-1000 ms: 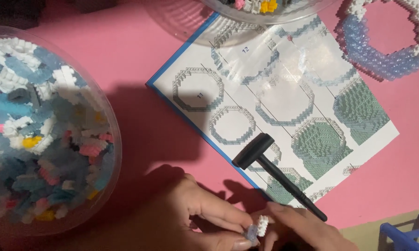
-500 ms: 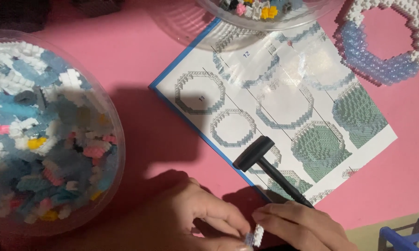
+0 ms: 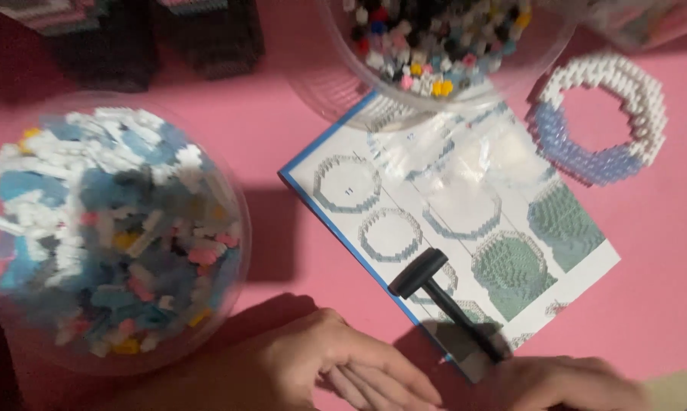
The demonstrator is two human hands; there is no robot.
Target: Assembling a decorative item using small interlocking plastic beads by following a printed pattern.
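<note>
1. Far left: clear round tub [image 3: 107,228] of loose small bricks, mostly white and pale blue, some pink and yellow. It sits on the pink tabletop [image 3: 282,152], well apart from both my hands.
2. My left hand [image 3: 336,365] is low centre, palm down, fingers [image 3: 389,380] stretched right toward my other hand. Can't tell whether they pinch anything; the tips reach the frame edge and no piece shows between them.
3. Just right of it: the instruction sheet [image 3: 450,221], blue-edged, printed with ring and dome build steps, lying diagonally from upper left to lower right.
4. On the sheet's lower part lies the small black hammer tool [image 3: 442,301]. Head at upper left, handle running down-right, so the long axis points at my right hand.
5. My right hand [image 3: 572,384] is at the bottom edge, mostly cut off. The handle end is touching or just beside its knuckles; can't tell if it is gripped. This hand is clearly nearer the tool than my left.
6. Top centre: a 2nd clear tub [image 3: 435,46] of dark mixed bricks, overlapping the sheet's top corner.
7. Far right: finished brick ring [image 3: 598,118], white on top, blue below, flat on the table, well apart from both hands.
</note>
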